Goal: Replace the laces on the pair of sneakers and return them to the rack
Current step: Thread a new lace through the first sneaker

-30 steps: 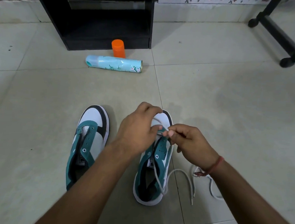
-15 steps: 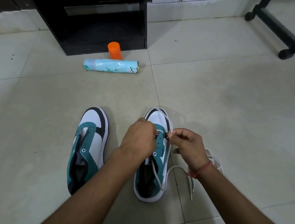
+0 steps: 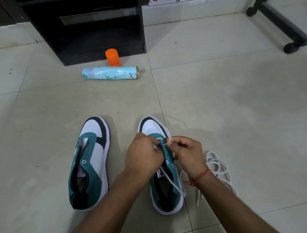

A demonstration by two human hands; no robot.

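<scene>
Head view — floor-level lacing station, catalogued as found.

Right sneaker [image 3: 166,171]: teal, white and black, flat on the tiled floor [image 3: 237,111], toe pointing away. A white lace [image 3: 172,181] ran through its front eyelets, one loop lying round the toe and a loose tail trailing across the opening and over the outer side.

Left hand [image 3: 144,156]: curled over the eyelet row near the toe; fingers closed, apparently pinching the lace or the flap, though the contact itself was hidden.

Right hand [image 3: 188,153]: fingers pinched shut on the lace end just beside the front eyelets.

Left sneaker [image 3: 90,163]: beside its partner, apart from it, no lace in its eyelets.

Spare lace [image 3: 217,165]: coiled loosely on the floor just right of the right wrist, tips lying toward the camera.

Also present: a spray can [image 3: 110,73] on its side, an orange cap [image 3: 113,57] standing behind it, a dark rack [image 3: 100,31] beyond.

Step in hand, as judged — early threading of the first shoe. The next move would call for feeding the tip through the following eyelet and drawing slack evenly; the second sneaker and the return to the rack remained undone.
</scene>
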